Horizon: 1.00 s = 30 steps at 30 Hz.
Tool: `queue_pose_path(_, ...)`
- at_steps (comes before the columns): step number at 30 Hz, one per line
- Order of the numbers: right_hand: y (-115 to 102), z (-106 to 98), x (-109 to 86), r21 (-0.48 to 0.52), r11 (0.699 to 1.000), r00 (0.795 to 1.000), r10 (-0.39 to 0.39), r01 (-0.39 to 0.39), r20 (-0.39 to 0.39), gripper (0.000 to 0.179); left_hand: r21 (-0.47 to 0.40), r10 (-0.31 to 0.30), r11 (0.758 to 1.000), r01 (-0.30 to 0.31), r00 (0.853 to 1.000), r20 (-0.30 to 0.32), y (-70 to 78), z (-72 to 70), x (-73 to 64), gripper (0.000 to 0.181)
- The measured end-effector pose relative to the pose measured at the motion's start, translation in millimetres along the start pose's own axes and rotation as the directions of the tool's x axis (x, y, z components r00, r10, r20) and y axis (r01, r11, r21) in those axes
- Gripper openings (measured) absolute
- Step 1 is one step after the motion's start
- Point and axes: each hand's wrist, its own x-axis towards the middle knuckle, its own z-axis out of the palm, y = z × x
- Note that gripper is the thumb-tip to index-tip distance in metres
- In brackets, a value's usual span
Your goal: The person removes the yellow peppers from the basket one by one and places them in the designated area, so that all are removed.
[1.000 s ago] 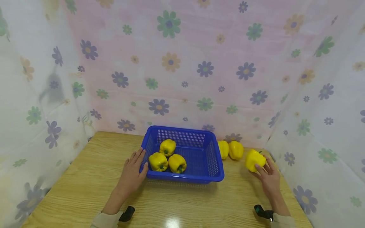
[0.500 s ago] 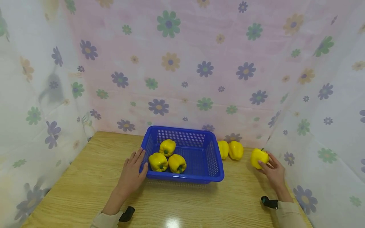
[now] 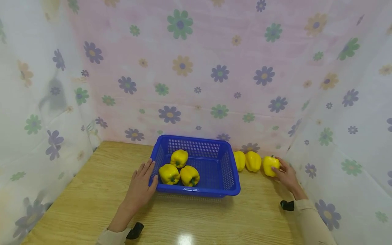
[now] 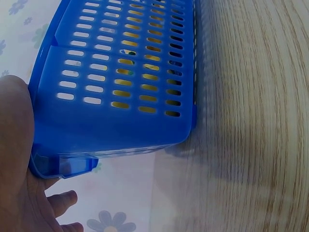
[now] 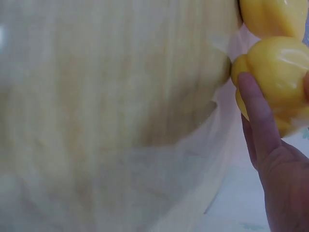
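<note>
A yellow bell pepper (image 3: 270,165) is upright, green stem on top, at the right end of a row by the back wall. My right hand (image 3: 287,175) grips it from the right, thumb on the near side; in the right wrist view the fingers lie along the pepper (image 5: 280,67). My left hand (image 3: 140,187) rests with extended fingers on the left rim of a blue plastic basket (image 3: 199,191). In the left wrist view, the fingers of the left hand (image 4: 17,159) reach past the basket's corner. Inside the basket, on its left side, lie three yellow bell peppers (image 3: 190,176).
Two more yellow bell peppers, one close to the basket and another pepper (image 3: 253,161) beside it, stand between basket and right hand. Flowered cloth (image 3: 196,68) encloses the back and sides of the wooden table (image 3: 183,217). Small black devices (image 3: 134,231) are worn at both wrists.
My right hand has carried its pepper first slightly right, then back left and down beside the others, turning it stem-up. The left hand and basket stay in place.
</note>
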Motion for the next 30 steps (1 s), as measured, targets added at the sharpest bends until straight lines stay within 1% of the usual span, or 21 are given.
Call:
queue_pose_path(3, -5, -4, 8.1, -0.022, 1.000, 0.997, 0.023, -0.022, 0.068, 0.068, -0.002, 0.004, 1.000, -0.004, 1.000, -0.013, 0.4, -0.5, -1.1, 0.059)
queue_pose_path(5, -10, -7, 13.2, -0.026, 0.999, 0.991, 0.048, -0.045, 0.122, 0.068, -0.001, 0.004, 1.000, -0.004, 1.000, -0.017, 0.5, -0.6, -1.1, 0.059)
queue_pose_path(8, -14, -13, 20.1, -0.023, 0.995, 0.975, 0.103, -0.101, 0.198, 0.068, -0.003, -0.003, 1.000, 0.003, 1.000, -0.007, 0.0, -0.3, -0.5, 0.059)
queue_pose_path(12, -19, -18, 25.7, -0.035, 0.984, 0.948, 0.178, -0.175, 0.263, 0.068, -0.001, -0.008, 1.000, 0.008, 1.000, 0.006, -0.6, 0.6, 0.4, 0.060)
queue_pose_path(17, -18, -22, 29.8, -0.023, 0.979, 0.934, 0.201, -0.203, 0.296, 0.071, 0.003, -0.008, 1.000, 0.008, 1.000, 0.007, 0.3, 0.5, 1.0, 0.060)
queue_pose_path(21, -16, -22, 32.7, -0.014, 0.970, 0.926, 0.237, -0.244, 0.293, 0.068, -0.001, -0.008, 1.000, 0.008, 1.000, 0.005, 1.0, 0.1, 1.7, 0.060)
queue_pose_path(25, -16, -19, 35.0, -0.035, 0.966, 0.926, 0.256, -0.256, 0.276, 0.065, -0.004, -0.011, 1.000, 0.011, 1.000, 0.006, 1.0, 0.4, 2.0, 0.060)
queue_pose_path(30, -18, -16, 35.9, -0.046, 0.971, 0.930, 0.236, -0.233, 0.283, 0.066, -0.014, -0.015, 1.000, 0.015, 1.000, 0.008, 0.4, 1.1, 0.7, 0.060)
